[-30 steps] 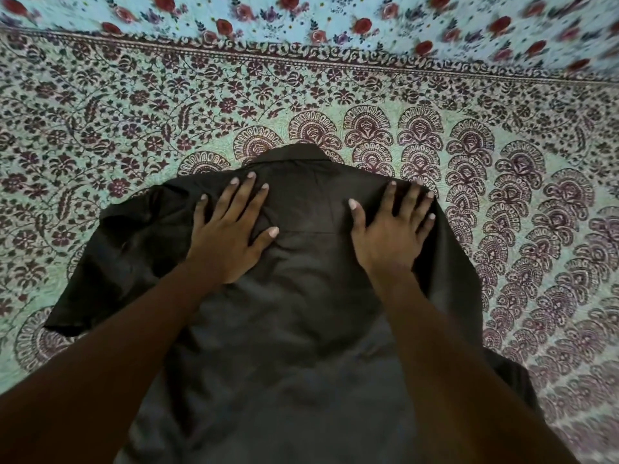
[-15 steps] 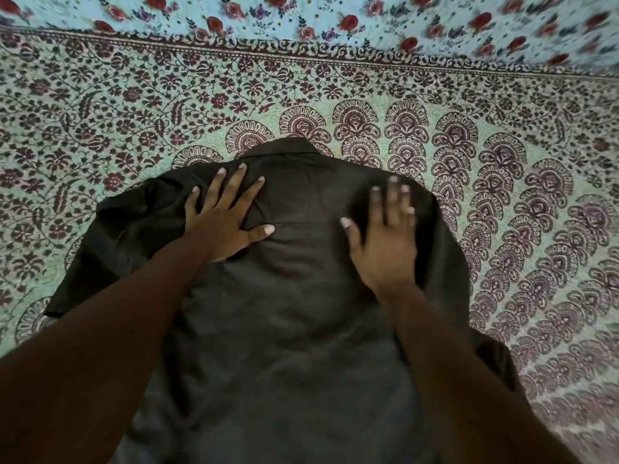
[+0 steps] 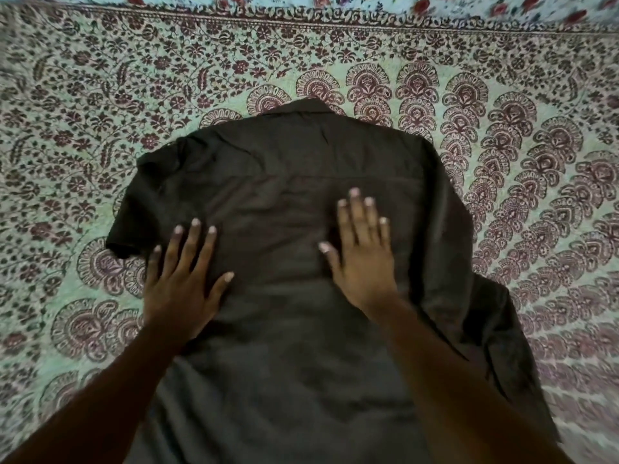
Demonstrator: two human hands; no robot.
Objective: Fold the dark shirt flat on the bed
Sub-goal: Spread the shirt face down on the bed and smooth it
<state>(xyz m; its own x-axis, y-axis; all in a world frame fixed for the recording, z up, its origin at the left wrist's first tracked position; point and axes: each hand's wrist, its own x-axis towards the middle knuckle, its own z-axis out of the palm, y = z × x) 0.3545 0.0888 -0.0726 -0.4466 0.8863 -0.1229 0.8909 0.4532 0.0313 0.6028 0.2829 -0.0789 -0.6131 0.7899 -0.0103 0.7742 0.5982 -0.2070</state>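
The dark shirt (image 3: 284, 182) lies back-up on the bed, collar pointing away from me. Its left short sleeve sticks out to the left; the right side is folded under with a sleeve bunched at the lower right. My left hand (image 3: 182, 283) rests flat on the shirt's left side, fingers spread, palm down. My right hand (image 3: 363, 256) presses flat on the middle of the back, fingers close together. Neither hand grips the cloth. The shirt's lower hem is hidden under my forearms and the frame's bottom edge.
A pale green bedsheet (image 3: 100, 95) with maroon floral and paisley print covers the bed all around the shirt. A light blue cloth with red flowers (image 3: 435, 5) runs along the far edge.
Both hands have slid down the shirt's back from the shoulders toward me, smoothing the cloth. The left hand has also shifted toward the shirt's left edge.
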